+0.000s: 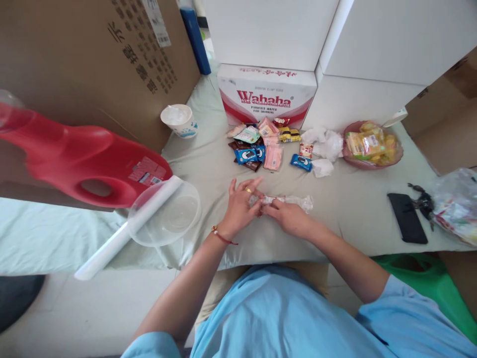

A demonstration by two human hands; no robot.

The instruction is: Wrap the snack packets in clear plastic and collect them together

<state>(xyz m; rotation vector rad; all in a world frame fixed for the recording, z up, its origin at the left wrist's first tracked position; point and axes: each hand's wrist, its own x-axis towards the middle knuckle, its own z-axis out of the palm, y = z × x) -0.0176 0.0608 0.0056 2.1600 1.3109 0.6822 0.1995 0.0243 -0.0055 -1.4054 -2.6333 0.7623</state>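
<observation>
A clear plastic packet [303,203] with some reddish print lies lengthwise on the cloth in front of me. My right hand [288,215] pinches it near its middle, and its crinkled end sticks out to the right. At the packet's other end is my left hand [240,205], with thumb and a finger against the plastic and the other fingers raised. The left hand wears a ring and a red cord bracelet. What is inside the packet is hidden by the fingers. Beyond my hands lies a pile of small wrapped snacks [273,156] in pink, blue, brown and yellow.
A Wahaha carton [266,97] stands behind the snacks. Crumpled white plastic [328,144] lies beside a pink bowl [372,166] of yellow packets. Leftward are a paper cup [180,122], red jug [93,159], clear lid [186,214] and white roll [108,248]. A phone [407,219] lies right.
</observation>
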